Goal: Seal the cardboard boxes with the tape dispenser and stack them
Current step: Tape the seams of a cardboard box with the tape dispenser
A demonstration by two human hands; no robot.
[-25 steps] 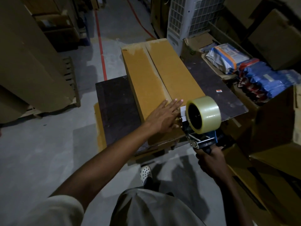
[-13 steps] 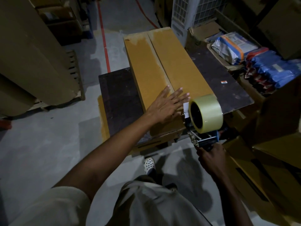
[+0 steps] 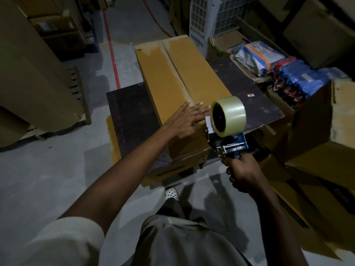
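Head cam: cardboard box (image 3: 172,77) lies lengthwise down the middle of the bench (image 3: 130,112), near end at the bench's near edge, far end at or past the far edge. Both top flaps are down and the centre seam (image 3: 178,73) runs the full length

Left hand (image 3: 189,121) is flat on the box top at the near end, fingers straight and spread across the seam, pressing the flaps down. Right hand (image 3: 244,175) has its fingers curled round the handle of the tape dispenser (image 3: 230,144). The dispenser head sits at the box's near end just beside the left fingertips, clear tape roll (image 3: 229,114) up top

Step, as I read it: starting or finishing the seam strip at the near end. Can't tell if tape is already on the seam; there's a sheen at the far end only

Next move needs tape anchored over the near end, then a straight pull along the seam with steady downward pressure and the left hand clear of the path. Stacking not started
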